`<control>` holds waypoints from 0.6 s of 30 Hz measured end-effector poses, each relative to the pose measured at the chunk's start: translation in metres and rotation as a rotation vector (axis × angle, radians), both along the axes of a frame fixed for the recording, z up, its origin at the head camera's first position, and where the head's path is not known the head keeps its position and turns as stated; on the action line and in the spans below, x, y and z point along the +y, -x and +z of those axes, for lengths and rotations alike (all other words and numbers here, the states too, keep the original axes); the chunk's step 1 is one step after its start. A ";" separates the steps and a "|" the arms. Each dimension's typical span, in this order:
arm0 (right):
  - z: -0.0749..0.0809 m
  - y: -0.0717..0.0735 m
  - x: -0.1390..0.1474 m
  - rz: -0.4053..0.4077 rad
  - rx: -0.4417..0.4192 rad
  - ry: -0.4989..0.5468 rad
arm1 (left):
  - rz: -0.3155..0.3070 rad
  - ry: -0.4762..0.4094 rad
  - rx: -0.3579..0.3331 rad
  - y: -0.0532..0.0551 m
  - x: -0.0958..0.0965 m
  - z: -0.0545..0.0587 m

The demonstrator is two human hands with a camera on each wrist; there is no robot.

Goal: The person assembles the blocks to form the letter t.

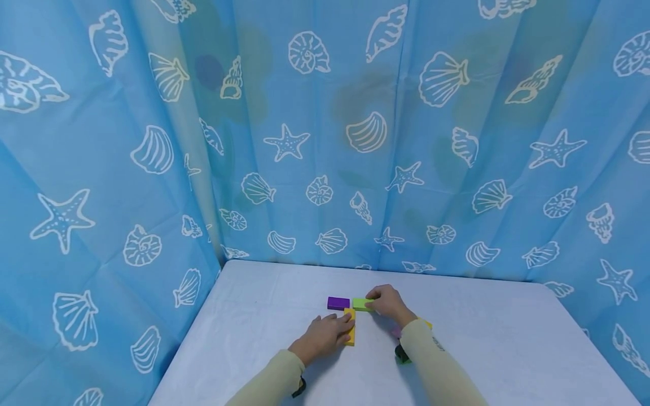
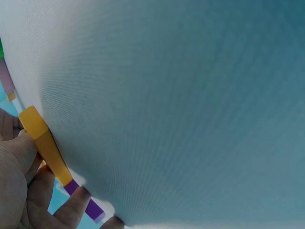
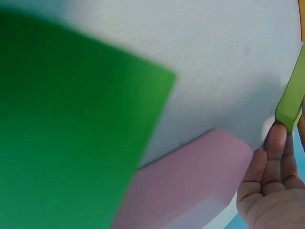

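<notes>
My left hand point(image 1: 323, 336) holds the yellow block point(image 1: 350, 341), which lies lengthwise away from me on the table. In the left wrist view the thumb and fingers lie along the side of this yellow block point(image 2: 53, 160). Just beyond its far end, a purple block point(image 1: 338, 303) and a light green block point(image 1: 360, 304) lie crosswise in a row, a narrow gap between them. My right hand point(image 1: 390, 304) pinches the light green block at its right end; the right wrist view shows fingertips at that end of the light green block point(image 3: 289, 102).
A pink block point(image 3: 190, 179) and a green block point(image 3: 71, 119) loom close in the right wrist view. From the head, the right forearm partly covers them and another yellow block point(image 1: 429, 324). A blue shell-patterned curtain point(image 1: 315, 169) hangs behind the white table point(image 1: 508, 338).
</notes>
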State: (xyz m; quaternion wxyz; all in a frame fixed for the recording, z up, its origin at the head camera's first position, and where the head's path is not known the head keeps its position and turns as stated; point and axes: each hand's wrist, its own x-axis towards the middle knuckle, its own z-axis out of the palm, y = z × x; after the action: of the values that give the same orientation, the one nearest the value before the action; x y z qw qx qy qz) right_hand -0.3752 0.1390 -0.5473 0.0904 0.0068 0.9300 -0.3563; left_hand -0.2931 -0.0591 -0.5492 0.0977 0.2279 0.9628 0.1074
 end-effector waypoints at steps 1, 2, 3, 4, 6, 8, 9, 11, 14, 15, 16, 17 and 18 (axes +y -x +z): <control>0.000 0.000 0.000 0.004 0.002 0.000 | -0.001 0.000 0.000 0.000 0.000 -0.001; -0.001 0.000 0.000 0.006 0.001 0.001 | -0.001 0.000 0.001 0.001 0.000 -0.001; -0.001 0.000 0.000 0.009 -0.001 0.002 | -0.001 0.000 0.002 0.001 0.000 -0.001; -0.001 0.000 0.000 0.013 -0.003 0.003 | 0.000 -0.002 0.002 0.001 0.000 -0.001; -0.001 0.001 0.000 0.019 -0.008 0.003 | 0.001 -0.004 0.001 0.001 0.000 0.000; 0.000 0.000 -0.001 0.020 -0.015 0.003 | 0.005 -0.006 -0.003 0.000 0.000 0.002; 0.000 0.000 0.000 0.026 -0.016 0.001 | 0.008 -0.007 -0.006 -0.001 0.000 0.002; 0.002 -0.002 -0.001 0.027 -0.020 0.002 | 0.008 -0.009 -0.006 -0.001 0.000 0.003; 0.004 -0.003 -0.002 0.029 -0.029 0.005 | 0.006 -0.011 -0.008 -0.001 -0.001 0.004; 0.004 -0.003 -0.002 0.029 -0.031 0.006 | 0.005 -0.011 -0.009 -0.001 -0.001 0.004; 0.004 -0.003 -0.002 0.024 -0.037 0.008 | 0.004 -0.011 -0.009 -0.001 -0.001 0.004; 0.004 -0.003 -0.002 0.020 -0.041 0.012 | 0.004 -0.013 -0.013 -0.001 -0.001 0.003; 0.003 -0.003 -0.002 0.022 -0.041 0.011 | 0.004 -0.013 -0.013 -0.001 -0.001 0.003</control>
State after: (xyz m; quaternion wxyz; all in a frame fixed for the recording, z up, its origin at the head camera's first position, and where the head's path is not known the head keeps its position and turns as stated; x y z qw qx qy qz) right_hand -0.3726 0.1367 -0.5439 0.1131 0.0034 0.9261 -0.3600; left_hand -0.2922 -0.0602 -0.5463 0.1021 0.2260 0.9619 0.1152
